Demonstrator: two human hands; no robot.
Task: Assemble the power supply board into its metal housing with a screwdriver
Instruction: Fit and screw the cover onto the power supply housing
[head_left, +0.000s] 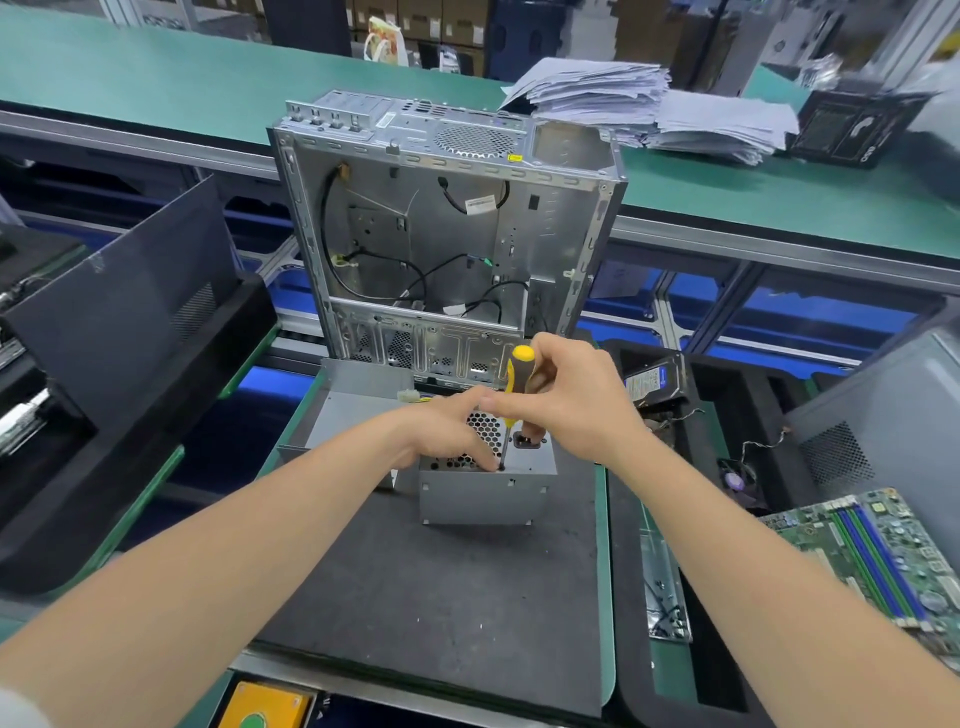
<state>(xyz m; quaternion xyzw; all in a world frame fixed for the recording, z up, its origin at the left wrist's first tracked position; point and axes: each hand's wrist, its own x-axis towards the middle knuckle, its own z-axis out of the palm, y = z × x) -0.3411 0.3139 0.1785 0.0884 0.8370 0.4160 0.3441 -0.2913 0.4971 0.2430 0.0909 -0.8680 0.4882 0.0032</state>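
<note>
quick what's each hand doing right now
Left hand: fingers down on the metal housing beside the screwdriver tip, not gripping anything.
Right hand: closed on the screwdriver.

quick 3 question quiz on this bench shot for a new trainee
1. True or false: the right hand grips the screwdriver.
2. Where does the screwdriver tip touch? A) power supply housing B) motherboard C) paper stack
3. Fill in: the left hand rests on top of the ___.

Key: 1 true; 2 A; 3 housing
</note>
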